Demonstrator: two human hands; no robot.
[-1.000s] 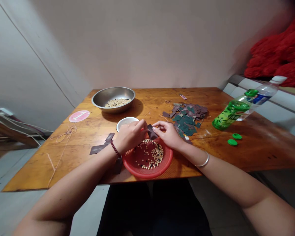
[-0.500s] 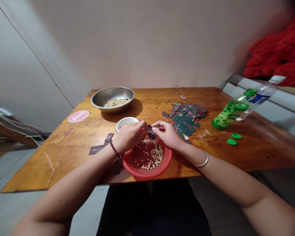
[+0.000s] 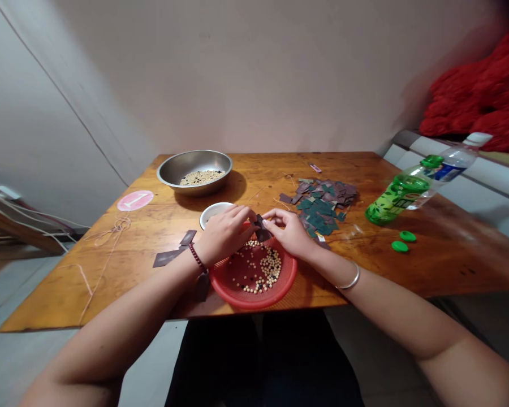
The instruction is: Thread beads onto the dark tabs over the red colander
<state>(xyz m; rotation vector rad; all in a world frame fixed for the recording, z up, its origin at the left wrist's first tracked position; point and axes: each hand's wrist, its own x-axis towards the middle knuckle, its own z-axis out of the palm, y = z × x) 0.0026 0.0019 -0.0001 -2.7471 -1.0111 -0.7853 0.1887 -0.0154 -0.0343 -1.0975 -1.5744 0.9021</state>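
Both hands meet above the far rim of a red plastic basket (image 3: 237,294) holding several pale and dark beans (image 3: 265,270). My left hand (image 3: 224,233) and my right hand (image 3: 289,230) each pinch an edge of a small dark fabric piece (image 3: 261,228) held between them. A beaded bracelet circles my left wrist, a silver bangle my right. A small white bowl (image 3: 212,211) sits just behind my left hand.
A steel bowl (image 3: 195,169) of beans stands at the back left. A pile of green and brown fabric squares (image 3: 322,203) lies right of centre. Green bottles (image 3: 401,192) and two green caps (image 3: 401,242) are at the right. Loose fabric pieces (image 3: 173,251) and string (image 3: 110,232) lie left.
Almost nothing differs; the hands have shifted slightly while keeping their pinch on the dark fabric piece over the basket.
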